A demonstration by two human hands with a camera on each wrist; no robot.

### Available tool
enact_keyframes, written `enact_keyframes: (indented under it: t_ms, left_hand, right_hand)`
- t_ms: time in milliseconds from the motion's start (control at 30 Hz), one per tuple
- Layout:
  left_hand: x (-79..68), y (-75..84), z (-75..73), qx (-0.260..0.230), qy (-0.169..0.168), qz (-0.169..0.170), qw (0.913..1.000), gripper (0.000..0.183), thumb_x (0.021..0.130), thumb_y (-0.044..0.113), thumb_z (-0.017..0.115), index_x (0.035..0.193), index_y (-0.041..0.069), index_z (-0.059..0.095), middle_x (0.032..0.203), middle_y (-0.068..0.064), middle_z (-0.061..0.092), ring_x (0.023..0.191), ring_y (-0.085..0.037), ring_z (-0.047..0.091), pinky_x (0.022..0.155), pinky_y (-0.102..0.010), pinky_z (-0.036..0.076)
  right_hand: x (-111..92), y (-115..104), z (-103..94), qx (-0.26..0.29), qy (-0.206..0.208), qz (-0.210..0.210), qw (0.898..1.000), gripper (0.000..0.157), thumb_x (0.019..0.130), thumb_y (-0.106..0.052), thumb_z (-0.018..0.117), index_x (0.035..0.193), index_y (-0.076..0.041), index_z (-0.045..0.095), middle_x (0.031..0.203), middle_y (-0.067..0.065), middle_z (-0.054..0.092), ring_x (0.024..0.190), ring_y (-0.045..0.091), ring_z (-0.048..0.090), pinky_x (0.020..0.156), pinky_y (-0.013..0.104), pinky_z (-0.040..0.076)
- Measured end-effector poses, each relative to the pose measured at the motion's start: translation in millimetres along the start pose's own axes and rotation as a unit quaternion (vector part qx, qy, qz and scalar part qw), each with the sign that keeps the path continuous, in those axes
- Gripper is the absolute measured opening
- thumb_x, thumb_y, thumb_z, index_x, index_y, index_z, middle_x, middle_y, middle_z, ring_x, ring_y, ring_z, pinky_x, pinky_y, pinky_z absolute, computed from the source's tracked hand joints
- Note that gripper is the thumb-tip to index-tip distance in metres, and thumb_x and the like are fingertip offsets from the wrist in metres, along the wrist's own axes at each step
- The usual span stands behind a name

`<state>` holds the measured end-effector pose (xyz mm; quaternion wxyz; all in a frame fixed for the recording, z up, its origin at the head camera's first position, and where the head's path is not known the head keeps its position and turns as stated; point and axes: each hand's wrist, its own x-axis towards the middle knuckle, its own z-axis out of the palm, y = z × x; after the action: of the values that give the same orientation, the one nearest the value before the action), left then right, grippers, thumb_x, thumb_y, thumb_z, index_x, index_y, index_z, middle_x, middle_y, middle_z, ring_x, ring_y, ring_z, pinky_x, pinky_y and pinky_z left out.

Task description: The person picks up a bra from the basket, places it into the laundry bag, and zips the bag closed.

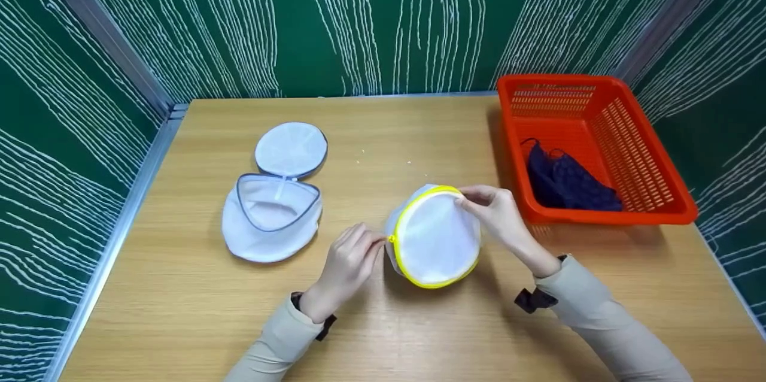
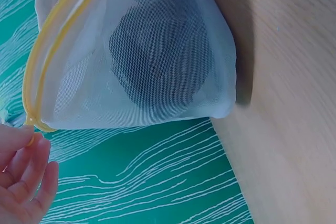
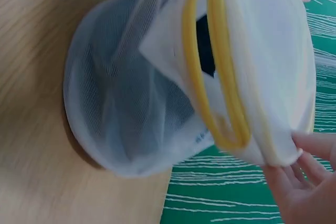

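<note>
A white mesh laundry bag (image 1: 440, 238) with a yellow zipper round its lid stands on the table. Through its mesh a dark cloth item (image 2: 163, 56) shows inside. My left hand (image 1: 353, 259) pinches the yellow zipper pull (image 1: 391, 239) at the bag's left side. With thumb and fingers, my right hand (image 1: 497, 217) grips the rim of the lid at the upper right. In the right wrist view the zipper (image 3: 228, 77) is partly parted, with a dark gap between its two yellow bands.
To the left lies a second white mesh bag (image 1: 269, 244) with grey trim, its round lid (image 1: 291, 148) folded back. At the right stands a red plastic basket (image 1: 658, 178) holding dark blue lacy cloth (image 1: 574, 187). Green walls with white lines enclose the wooden table (image 1: 179, 310).
</note>
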<state>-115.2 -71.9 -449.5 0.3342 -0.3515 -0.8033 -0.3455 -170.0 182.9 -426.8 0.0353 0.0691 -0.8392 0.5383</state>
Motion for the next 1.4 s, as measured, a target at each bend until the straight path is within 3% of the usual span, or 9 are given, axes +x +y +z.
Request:
enact_keyframes:
  t_ms: [267,467,633,800,1000,1400]
  left_hand:
    - [8.2,-2.0,-2.8,0.000,0.013,-0.011,0.9999,0.011,0.073,-0.004,0.067,0.081,0.002,0.062,0.073,-0.004,0.054,0.068,-0.014,0.052,0.062,-0.022,0.044]
    - [14.6,-4.1,-2.1,0.001,0.014,-0.014,0.9998,0.010,0.073,-0.003,0.067,0.080,0.003,0.063,0.075,-0.003,0.055,0.069,-0.013,0.053,0.062,-0.022,0.045]
    - [19.5,-6.7,-1.5,-0.001,0.012,-0.019,0.9998,0.009,0.075,-0.002,0.066,0.080,0.003,0.063,0.075,-0.003,0.056,0.070,-0.013,0.054,0.064,-0.022,0.045]
    - [24.4,-10.8,-0.9,-0.002,0.010,-0.023,0.9997,0.008,0.076,-0.002,0.065,0.081,0.003,0.063,0.075,-0.003,0.056,0.070,-0.013,0.054,0.064,-0.021,0.046]
    - [29.5,-17.0,1.3,-0.002,0.008,-0.030,0.9995,0.007,0.076,-0.001,0.065,0.081,0.003,0.062,0.076,-0.003,0.057,0.070,-0.013,0.054,0.065,-0.021,0.046]
    - [33.7,-22.1,4.8,-0.003,-0.003,-0.042,0.9991,0.006,0.078,0.000,0.063,0.082,0.003,0.062,0.077,-0.004,0.057,0.071,-0.013,0.054,0.066,-0.020,0.047]
  right_hand:
    - [6,1,-12.4,-0.085,-0.102,-0.013,0.991,0.028,0.080,-0.020,0.065,0.098,0.003,0.064,0.092,0.015,0.065,0.082,0.022,0.061,0.072,0.028,0.052]
    - [10,-8,-11.5,-0.146,-0.118,-0.060,0.980,0.032,0.080,-0.020,0.065,0.102,0.003,0.061,0.092,0.015,0.064,0.084,0.025,0.060,0.076,0.039,0.050]
    - [11,-18,-7.7,-0.187,-0.129,-0.106,0.968,0.039,0.079,-0.016,0.067,0.112,0.001,0.057,0.106,0.016,0.059,0.096,0.028,0.056,0.083,0.044,0.045]
    - [15,-27,-3.9,-0.199,-0.170,-0.167,0.951,0.046,0.079,-0.014,0.066,0.122,-0.005,0.051,0.120,0.011,0.053,0.110,0.025,0.049,0.090,0.041,0.042]
    - [20,-36,3.3,-0.212,-0.202,-0.233,0.927,0.047,0.079,-0.012,0.066,0.124,-0.009,0.050,0.126,0.011,0.049,0.116,0.029,0.043,0.095,0.049,0.035]
    - [25,-48,15.3,-0.231,-0.257,-0.270,0.899,0.041,0.082,-0.012,0.062,0.122,-0.011,0.053,0.125,0.008,0.050,0.118,0.026,0.042,0.097,0.049,0.032]
